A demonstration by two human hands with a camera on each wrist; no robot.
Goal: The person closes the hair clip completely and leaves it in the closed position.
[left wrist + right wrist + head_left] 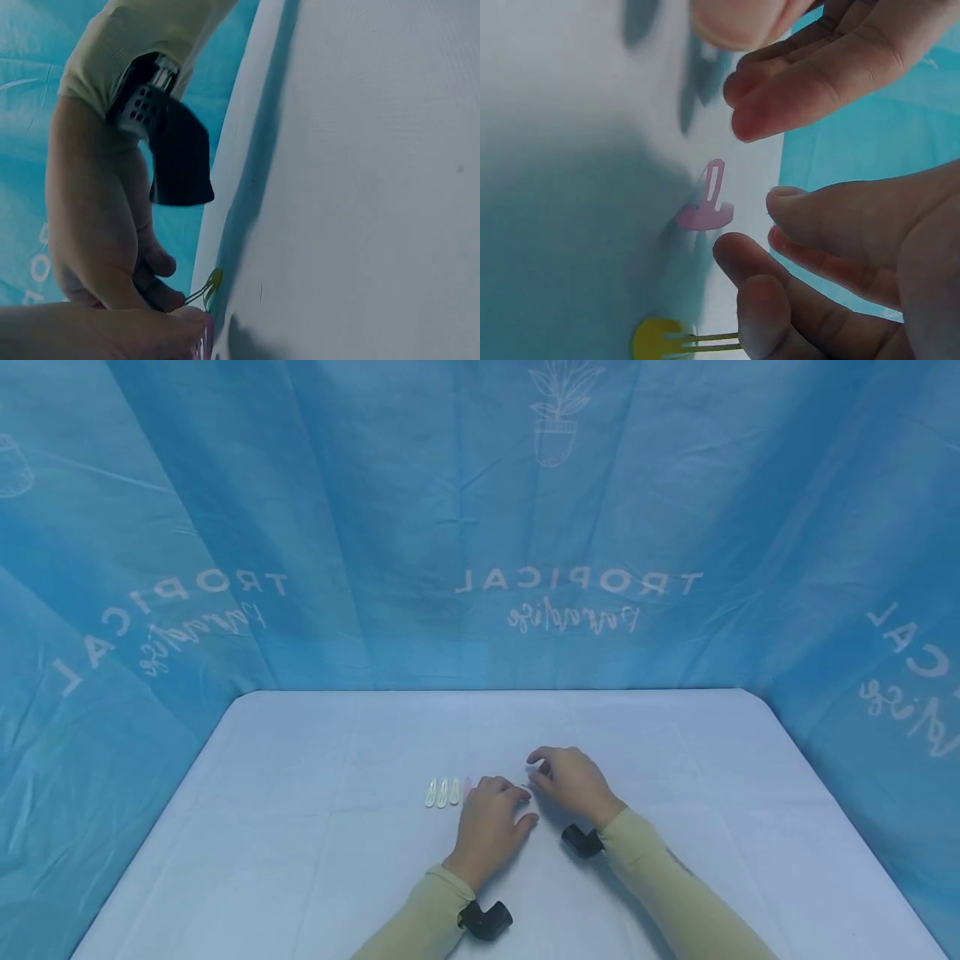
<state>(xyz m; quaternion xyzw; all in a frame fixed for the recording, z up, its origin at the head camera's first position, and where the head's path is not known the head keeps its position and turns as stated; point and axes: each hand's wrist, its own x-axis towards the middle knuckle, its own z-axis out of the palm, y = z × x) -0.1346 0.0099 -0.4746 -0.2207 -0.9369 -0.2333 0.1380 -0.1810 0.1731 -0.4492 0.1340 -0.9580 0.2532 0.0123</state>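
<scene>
Three pale snap hair clips [442, 793] lie in a row on the white table, with a pink one [467, 785] at their right end, partly hidden by my left hand [491, 827]. That hand is low over the table, thumb and forefinger spread apart. To its right, my right hand [573, 781] has its fingers bent downward. The right wrist view shows a yellow hair clip [656, 341] whose two thin prongs run into the right hand's curled fingers. A pink hair clip [706, 214] appears between both hands there. In the left wrist view the yellow clip [215, 277] sticks out past the fingertips.
The white table [300, 860] spreads out on all sides of the hands. Blue printed curtains [375, 527] hang behind it and along its left and right sides. A black wrist camera [487, 921] sits on the left wrist, another [582, 841] on the right.
</scene>
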